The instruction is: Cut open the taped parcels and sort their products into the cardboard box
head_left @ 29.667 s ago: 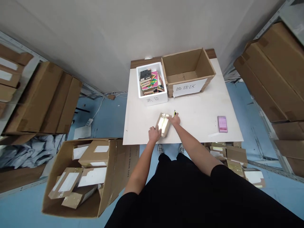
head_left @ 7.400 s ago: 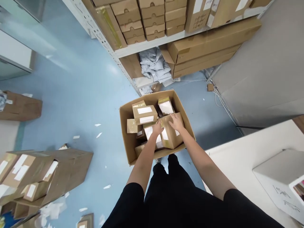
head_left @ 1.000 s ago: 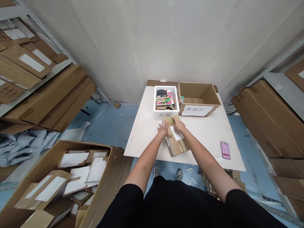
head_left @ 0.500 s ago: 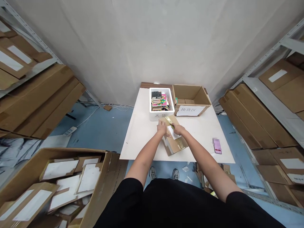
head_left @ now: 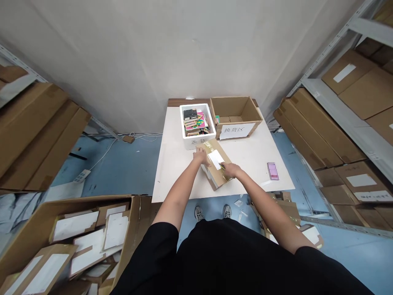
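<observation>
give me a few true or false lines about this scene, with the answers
1. The left hand rests on the parcel. True.
2. A white label lies on top of the parcel. True.
3. The foam box is empty. False: the foam box holds a stack of colourful packs.
4. The pink packet sits on the floor. False: the pink packet lies on the table, right of the parcel.
5. The right hand is inside the open carton at lower left. False: the right hand is at the parcel, on the table.
</observation>
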`<state>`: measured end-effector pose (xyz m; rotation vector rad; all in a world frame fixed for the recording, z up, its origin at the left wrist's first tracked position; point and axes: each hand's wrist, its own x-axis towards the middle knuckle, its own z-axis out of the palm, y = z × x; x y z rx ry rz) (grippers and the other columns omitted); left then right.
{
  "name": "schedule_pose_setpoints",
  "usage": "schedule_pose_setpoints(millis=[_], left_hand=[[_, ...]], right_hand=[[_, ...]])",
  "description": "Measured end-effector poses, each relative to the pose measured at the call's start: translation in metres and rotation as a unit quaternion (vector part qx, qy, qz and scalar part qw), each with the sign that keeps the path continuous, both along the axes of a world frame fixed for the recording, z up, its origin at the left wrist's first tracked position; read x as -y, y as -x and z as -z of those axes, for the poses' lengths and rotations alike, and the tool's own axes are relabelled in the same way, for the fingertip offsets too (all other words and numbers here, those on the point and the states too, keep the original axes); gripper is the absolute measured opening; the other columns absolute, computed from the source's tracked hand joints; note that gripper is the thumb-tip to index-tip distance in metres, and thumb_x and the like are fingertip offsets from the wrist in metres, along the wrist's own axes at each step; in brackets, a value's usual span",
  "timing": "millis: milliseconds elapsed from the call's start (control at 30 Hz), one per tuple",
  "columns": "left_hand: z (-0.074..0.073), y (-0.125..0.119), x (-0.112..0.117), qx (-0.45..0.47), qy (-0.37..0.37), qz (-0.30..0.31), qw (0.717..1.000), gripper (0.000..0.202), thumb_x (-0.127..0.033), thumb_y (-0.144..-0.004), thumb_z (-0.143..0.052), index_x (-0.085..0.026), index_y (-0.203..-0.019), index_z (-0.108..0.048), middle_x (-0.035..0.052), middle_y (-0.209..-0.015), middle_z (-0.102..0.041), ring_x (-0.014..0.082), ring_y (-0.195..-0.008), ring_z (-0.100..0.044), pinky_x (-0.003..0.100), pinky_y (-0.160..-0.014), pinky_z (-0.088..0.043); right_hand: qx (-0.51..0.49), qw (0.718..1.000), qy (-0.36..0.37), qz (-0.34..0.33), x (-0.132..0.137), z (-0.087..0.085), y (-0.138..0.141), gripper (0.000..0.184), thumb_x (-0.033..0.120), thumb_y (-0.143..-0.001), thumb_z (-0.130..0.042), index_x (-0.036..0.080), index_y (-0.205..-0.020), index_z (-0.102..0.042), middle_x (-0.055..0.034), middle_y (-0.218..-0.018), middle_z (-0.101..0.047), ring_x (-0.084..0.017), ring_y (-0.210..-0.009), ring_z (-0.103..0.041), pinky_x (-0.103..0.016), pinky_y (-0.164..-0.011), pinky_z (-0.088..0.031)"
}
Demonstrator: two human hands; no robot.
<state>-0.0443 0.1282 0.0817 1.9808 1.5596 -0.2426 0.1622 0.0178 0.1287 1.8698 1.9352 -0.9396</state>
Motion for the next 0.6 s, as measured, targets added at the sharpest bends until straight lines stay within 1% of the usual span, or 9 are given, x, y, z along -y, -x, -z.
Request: schedule_pose_setpoints(millis=[100,167,200,267,367,433,500,533,600], left_hand=[[-0.002,-0.002,-0.002,-0.019,-0.011,0.009,1.000,0.150,-0.080,-0.045,-0.094,-0.009,-0.165,-0.038,0.0359,-0.165,-0.036,0.0575,-0.161,-0.013,0.067,-0.124,-0.032],[-0.003,-0.003,-0.002,-0.043,-0.021,0.023,0.999,0.148,-0.077,-0.047,-0.095,-0.009,-0.164,-0.039,0.0355,-0.164,-0.037,0.0569,-0.161,-0.014,0.065,-0.125,-0.031],[-0.003,-0.003,-0.002,-0.059,-0.026,0.034,0.997,0.146,-0.076,-0.049,-0.095,-0.009,-0.165,-0.038,0.0349,-0.166,-0.035,0.0560,-0.161,-0.013,0.063,-0.125,-0.032],[-0.003,-0.003,-0.002,-0.100,-0.028,0.062,0.993,0.144,-0.075,-0.055,-0.094,-0.010,-0.168,-0.032,0.0329,-0.172,-0.026,0.0521,-0.164,-0.010,0.058,-0.126,-0.033],[-0.005,-0.001,-0.003,-0.147,-0.008,0.088,0.985,0.144,-0.073,-0.065,-0.090,-0.012,-0.173,-0.017,0.0286,-0.179,-0.010,0.0461,-0.166,-0.006,0.052,-0.125,-0.038],[-0.007,0.001,-0.003,-0.146,-0.005,0.098,0.984,0.146,-0.073,-0.067,-0.088,-0.018,-0.175,-0.007,0.0246,-0.181,-0.003,0.0454,-0.167,-0.005,0.052,-0.123,-0.040],[-0.010,0.005,-0.002,-0.131,-0.015,0.123,0.984,0.141,-0.075,-0.069,-0.086,-0.030,-0.176,-0.006,0.0172,-0.183,-0.001,0.0474,-0.166,-0.007,0.056,-0.120,-0.043],[-0.011,0.007,-0.001,-0.125,-0.021,0.139,0.982,0.135,-0.076,-0.071,-0.083,-0.035,-0.175,-0.008,0.0130,-0.184,-0.002,0.0488,-0.165,-0.008,0.058,-0.119,-0.043],[-0.013,0.011,0.002,-0.125,-0.031,0.163,0.978,0.125,-0.079,-0.073,-0.079,-0.042,-0.174,-0.016,0.0075,-0.184,-0.006,0.0513,-0.162,-0.012,0.061,-0.118,-0.043]], right_hand=[[-0.013,1.000,0.011,0.019,0.026,-0.006,-0.010,0.068,0.027,-0.087,-0.071,0.032,-0.154,-0.058,-0.0150,-0.121,-0.078,-0.033,-0.089,-0.079,-0.043,-0.081,-0.060],[-0.011,0.999,0.023,0.026,0.043,-0.012,-0.016,0.069,0.025,-0.088,-0.070,0.032,-0.155,-0.057,-0.0152,-0.123,-0.078,-0.033,-0.090,-0.079,-0.042,-0.082,-0.059],[-0.006,0.999,0.031,0.024,0.051,-0.015,-0.019,0.070,0.023,-0.089,-0.069,0.032,-0.157,-0.055,-0.0154,-0.124,-0.077,-0.033,-0.092,-0.079,-0.041,-0.082,-0.059],[0.007,0.999,0.048,0.011,0.066,-0.024,-0.024,0.073,0.019,-0.089,-0.065,0.031,-0.160,-0.052,-0.0155,-0.126,-0.076,-0.033,-0.097,-0.079,-0.039,-0.081,-0.058],[0.016,0.998,0.061,-0.009,0.084,-0.037,-0.035,0.074,0.016,-0.089,-0.062,0.030,-0.161,-0.051,-0.0161,-0.128,-0.076,-0.033,-0.104,-0.078,-0.036,-0.082,-0.057],[0.014,0.997,0.071,-0.024,0.093,-0.044,-0.048,0.069,0.016,-0.089,-0.063,0.029,-0.157,-0.057,-0.0161,-0.127,-0.076,-0.034,-0.107,-0.077,-0.035,-0.082,-0.055],[0.006,0.998,0.064,-0.022,0.098,-0.046,-0.065,0.064,0.019,-0.092,-0.061,0.030,-0.155,-0.060,-0.0154,-0.128,-0.077,-0.034,-0.109,-0.076,-0.035,-0.083,-0.054],[0.005,0.999,0.042,-0.004,0.100,-0.045,-0.073,0.062,0.020,-0.095,-0.058,0.031,-0.156,-0.058,-0.0151,-0.128,-0.077,-0.034,-0.110,-0.075,-0.035,-0.083,-0.053],[0.004,0.997,-0.036,0.066,0.100,-0.037,-0.087,0.062,0.026,-0.103,-0.049,0.029,-0.165,-0.046,-0.0153,-0.126,-0.077,-0.032,-0.110,-0.075,-0.034,-0.085,-0.052]])
